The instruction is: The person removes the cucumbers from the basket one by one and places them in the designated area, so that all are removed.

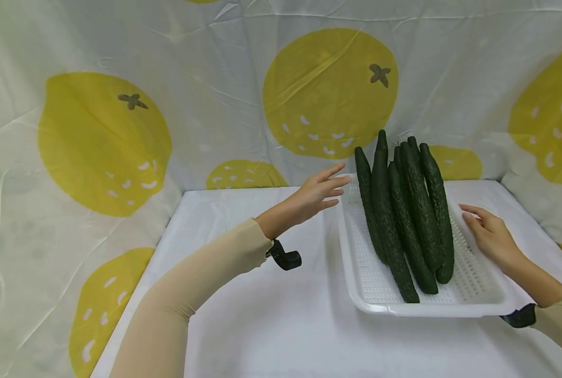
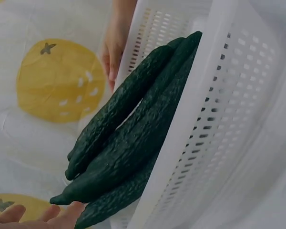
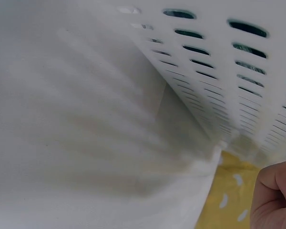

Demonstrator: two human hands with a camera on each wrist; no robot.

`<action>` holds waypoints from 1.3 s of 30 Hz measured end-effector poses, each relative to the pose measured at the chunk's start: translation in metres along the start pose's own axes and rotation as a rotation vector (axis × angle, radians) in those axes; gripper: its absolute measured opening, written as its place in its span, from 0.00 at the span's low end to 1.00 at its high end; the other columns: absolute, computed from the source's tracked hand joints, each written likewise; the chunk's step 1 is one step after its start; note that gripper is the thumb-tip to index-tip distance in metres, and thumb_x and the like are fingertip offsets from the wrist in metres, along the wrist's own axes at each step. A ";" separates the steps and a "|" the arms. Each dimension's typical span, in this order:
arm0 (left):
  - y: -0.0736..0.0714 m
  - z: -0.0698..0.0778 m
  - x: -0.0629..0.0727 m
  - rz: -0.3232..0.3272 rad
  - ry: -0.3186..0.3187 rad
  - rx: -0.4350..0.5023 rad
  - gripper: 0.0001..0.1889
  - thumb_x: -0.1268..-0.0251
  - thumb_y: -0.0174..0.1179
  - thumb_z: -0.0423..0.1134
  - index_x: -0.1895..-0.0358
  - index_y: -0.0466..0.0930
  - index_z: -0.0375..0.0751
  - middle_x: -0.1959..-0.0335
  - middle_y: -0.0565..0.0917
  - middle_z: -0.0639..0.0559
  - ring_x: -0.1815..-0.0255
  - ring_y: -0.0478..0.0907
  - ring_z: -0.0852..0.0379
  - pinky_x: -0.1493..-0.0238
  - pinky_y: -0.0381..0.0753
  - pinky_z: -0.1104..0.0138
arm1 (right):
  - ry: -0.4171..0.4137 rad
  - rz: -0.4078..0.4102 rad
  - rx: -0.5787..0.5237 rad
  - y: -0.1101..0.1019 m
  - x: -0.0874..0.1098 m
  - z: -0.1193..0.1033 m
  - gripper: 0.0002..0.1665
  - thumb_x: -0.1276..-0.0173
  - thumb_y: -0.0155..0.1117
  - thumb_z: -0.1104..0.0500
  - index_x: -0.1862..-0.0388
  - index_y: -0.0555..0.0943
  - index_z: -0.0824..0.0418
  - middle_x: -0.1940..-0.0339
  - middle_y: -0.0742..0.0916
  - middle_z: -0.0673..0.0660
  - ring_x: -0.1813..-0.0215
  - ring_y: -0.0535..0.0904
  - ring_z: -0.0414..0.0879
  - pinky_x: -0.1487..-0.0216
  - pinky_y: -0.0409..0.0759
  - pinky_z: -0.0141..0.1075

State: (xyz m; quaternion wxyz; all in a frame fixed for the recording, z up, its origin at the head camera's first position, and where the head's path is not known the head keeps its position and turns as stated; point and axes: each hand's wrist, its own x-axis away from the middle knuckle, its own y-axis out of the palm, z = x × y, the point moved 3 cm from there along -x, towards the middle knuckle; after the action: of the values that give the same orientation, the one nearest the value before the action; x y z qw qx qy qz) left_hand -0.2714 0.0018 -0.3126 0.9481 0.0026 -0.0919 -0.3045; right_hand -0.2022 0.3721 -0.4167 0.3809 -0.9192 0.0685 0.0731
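A white perforated plastic basket [image 1: 363, 302] holds several long dark green cucumbers [image 1: 388, 220] lying lengthwise, their far ends poking up past its back rim. At the basket's left far corner, my left hand [image 1: 311, 198] has its fingers stretched out and spread, the tips right by the rim. In the left wrist view, its fingertips [image 2: 62, 217] show near the cucumber ends. My right hand [image 1: 493, 239] grips the basket's right side at the rim. In the right wrist view, the curled fingers [image 3: 276, 193] appear beside the basket's slotted wall [image 3: 214, 62].
White cloth covers the table [image 1: 262, 315], with a shadow on it around the basket. Behind and at the sides hangs a pale curtain [image 1: 215, 105] printed with yellow lemons. Dark wrist cameras [image 1: 285, 256] sit at both sleeves.
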 end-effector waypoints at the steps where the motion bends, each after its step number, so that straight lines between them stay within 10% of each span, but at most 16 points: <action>1: 0.003 -0.001 -0.002 -0.004 -0.008 0.007 0.32 0.22 0.54 0.44 0.20 0.54 0.57 0.22 0.58 0.51 0.25 0.60 0.46 0.28 0.64 0.58 | 0.000 0.000 -0.001 0.000 0.000 0.000 0.28 0.16 0.45 0.56 0.32 0.67 0.77 0.46 0.77 0.84 0.59 0.62 0.18 0.64 0.65 0.24; 15: 0.051 -0.021 -0.034 0.075 -0.049 0.163 0.34 0.24 0.57 0.38 0.20 0.55 0.51 0.22 0.57 0.44 0.24 0.57 0.40 0.26 0.59 0.53 | 0.008 0.001 -0.005 0.000 -0.002 -0.001 0.27 0.17 0.45 0.56 0.32 0.67 0.77 0.51 0.79 0.81 0.63 0.63 0.22 0.67 0.64 0.24; 39: 0.091 -0.057 -0.074 0.579 -0.090 0.057 0.22 0.34 0.68 0.35 0.41 0.72 0.53 0.46 0.74 0.50 0.44 0.73 0.48 0.43 0.76 0.52 | -0.003 0.022 0.000 -0.001 -0.002 0.002 0.29 0.17 0.45 0.53 0.32 0.68 0.77 0.83 0.73 0.50 0.69 0.66 0.33 0.69 0.62 0.25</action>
State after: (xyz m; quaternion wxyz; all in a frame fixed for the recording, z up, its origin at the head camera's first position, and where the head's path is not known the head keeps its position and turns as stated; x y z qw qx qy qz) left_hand -0.2674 0.1157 -0.3758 0.9900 -0.0104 -0.1394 -0.0184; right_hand -0.2042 0.3742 -0.4166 0.3803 -0.9182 0.0783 0.0787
